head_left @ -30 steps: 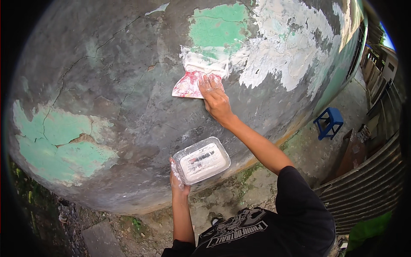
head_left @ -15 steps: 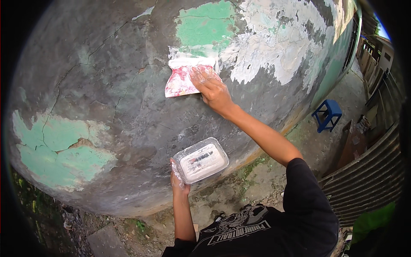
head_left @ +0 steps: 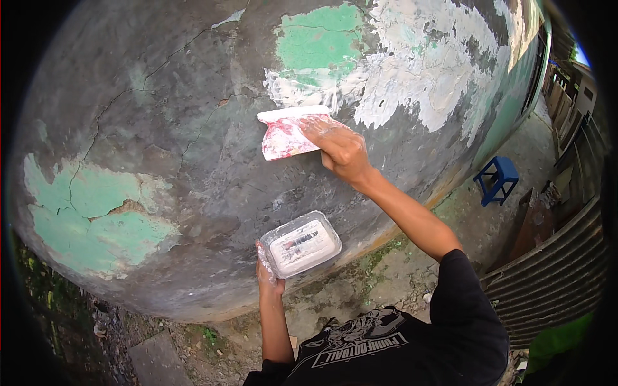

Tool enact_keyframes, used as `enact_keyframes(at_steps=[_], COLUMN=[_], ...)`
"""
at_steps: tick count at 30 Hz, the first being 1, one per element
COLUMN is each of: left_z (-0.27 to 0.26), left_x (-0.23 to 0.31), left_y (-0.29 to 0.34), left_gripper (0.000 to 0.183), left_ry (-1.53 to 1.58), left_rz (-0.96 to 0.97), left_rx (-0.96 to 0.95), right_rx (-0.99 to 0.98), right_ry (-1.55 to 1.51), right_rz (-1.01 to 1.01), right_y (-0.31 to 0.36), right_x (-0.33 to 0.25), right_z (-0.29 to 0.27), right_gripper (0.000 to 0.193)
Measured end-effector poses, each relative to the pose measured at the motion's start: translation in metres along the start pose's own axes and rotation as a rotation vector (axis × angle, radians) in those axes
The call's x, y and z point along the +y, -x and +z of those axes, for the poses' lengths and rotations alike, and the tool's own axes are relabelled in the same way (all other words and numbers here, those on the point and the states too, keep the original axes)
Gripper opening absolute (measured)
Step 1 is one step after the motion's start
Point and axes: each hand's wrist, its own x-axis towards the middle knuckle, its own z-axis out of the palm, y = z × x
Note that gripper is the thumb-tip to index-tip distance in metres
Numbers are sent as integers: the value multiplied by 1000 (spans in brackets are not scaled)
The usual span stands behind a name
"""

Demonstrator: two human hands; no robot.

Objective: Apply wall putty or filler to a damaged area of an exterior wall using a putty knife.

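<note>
My right hand (head_left: 341, 145) grips a wide, flat putty spreader (head_left: 283, 136), white with red smears. White putty lines its upper edge, which lies just under a freshly smeared white strip (head_left: 302, 90) on the cracked grey wall (head_left: 212, 148). Above that strip is a green painted patch (head_left: 318, 38), and a broad area of white putty (head_left: 418, 71) spreads to its right. Lower down, my left hand (head_left: 267, 267) holds a clear plastic tub (head_left: 302, 244) by its left side. White putty coats the inside of the tub. Both hands have white smears on the fingers.
Another green patch (head_left: 96, 215) with a chipped hole shows low on the wall's left. On the ground at right stands a blue plastic stool (head_left: 496, 180). Corrugated sheeting (head_left: 547, 257) runs along the right side. A flat slab (head_left: 158, 360) lies at lower left.
My right hand has drawn the spreader downward and slightly right, baring a white smear beneath the green patch. The tub in my left hand stays nearly in place. The view has shifted a little.
</note>
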Motion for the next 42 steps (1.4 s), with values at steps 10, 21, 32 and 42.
enact_keyframes(at_steps=[10, 21, 32, 42], left_z=[-9, -5, -24, -25], left_x=[-3, -4, -10, -21], left_y=[7, 11, 8, 7], left_gripper=[63, 63, 63, 62], left_ry=[35, 37, 21, -18], left_rz=[-22, -11, 9, -1], left_rx=[-18, -6, -23, -57], right_rx=[28, 130, 30, 113], right_ry=[199, 136, 158, 258], right_rz=[-9, -5, 15, -43], right_y=[10, 6, 60, -12], right_x=[11, 4, 17, 57], right_z=[52, 4, 43, -8], right_gripper=[56, 57, 57, 61])
